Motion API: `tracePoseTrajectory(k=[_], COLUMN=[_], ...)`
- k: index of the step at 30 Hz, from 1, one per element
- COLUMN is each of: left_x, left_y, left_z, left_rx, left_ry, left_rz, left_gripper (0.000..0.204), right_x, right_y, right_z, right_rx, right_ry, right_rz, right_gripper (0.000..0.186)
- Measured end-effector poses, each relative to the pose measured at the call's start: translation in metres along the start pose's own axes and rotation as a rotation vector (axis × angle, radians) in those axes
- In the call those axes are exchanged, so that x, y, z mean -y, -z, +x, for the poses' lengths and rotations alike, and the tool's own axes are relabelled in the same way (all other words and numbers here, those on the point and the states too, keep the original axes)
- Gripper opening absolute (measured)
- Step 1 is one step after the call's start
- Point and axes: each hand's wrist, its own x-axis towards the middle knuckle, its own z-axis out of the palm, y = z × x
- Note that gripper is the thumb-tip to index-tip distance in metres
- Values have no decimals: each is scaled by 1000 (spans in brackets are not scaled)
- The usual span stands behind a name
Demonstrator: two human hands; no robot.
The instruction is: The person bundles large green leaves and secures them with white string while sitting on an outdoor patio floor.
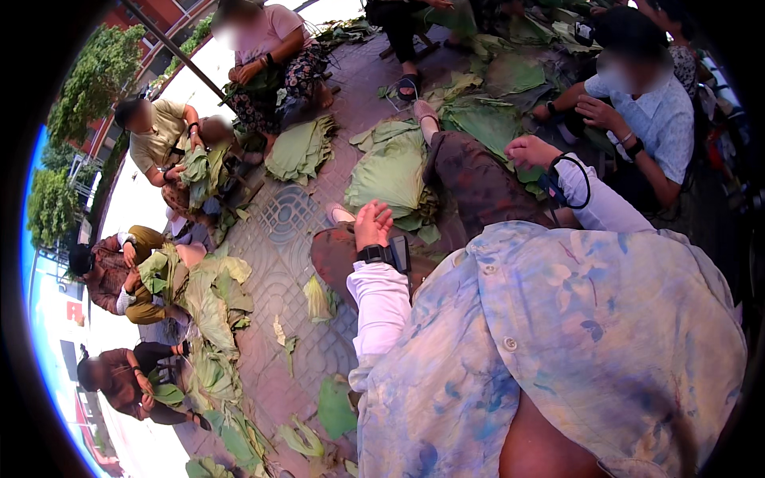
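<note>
My left hand is raised above my left knee, palm partly turned up and fingers loosely stretched, with nothing visible in it. Over my right thigh hangs my right hand, its fingers loosely bent and apart; I see nothing held. Between my feet lies a stack of large green leaves with radiating veins, like lotus leaves. More broad leaves spread beyond my right leg, close to the right hand. A pale, folded leaf rests on the paving left of my left knee.
Several people sit around on low seats, handling leaves. One person's hand is raised close on my right. Another leaf stack lies ahead left, and a long leaf heap runs down the left. A round patterned grate is set in the paving.
</note>
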Motion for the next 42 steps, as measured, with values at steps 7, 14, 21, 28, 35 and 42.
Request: tracePoseTrajectory(k=[7, 14, 21, 28, 35, 42], left_x=[-6, -3, -2, -1, 1, 15], left_y=[-1, -11, -24, -15, -22, -27], left_z=[-12, -5, 3, 12, 14, 17], left_rx=[-16, -5, 40, 82, 76, 75], left_ry=[-28, -5, 19, 23, 42, 75], left_rz=[-72, -23, 15, 6, 29, 70], left_gripper=[27, 27, 29, 31, 30, 30], right_x=[13, -1, -11, -29, -50, -53], right_y=[-5, 1, 13, 28, 55, 80], right_z=[-2, -3, -16, -28, -12, 27], right_rx=[22, -10, -30, -105, -140, -183], right_ry=[-8, 16, 22, -79, -72, 81], right_rz=[22, 64, 123, 63, 38, 135], right_gripper=[26, 26, 27, 26, 26, 26])
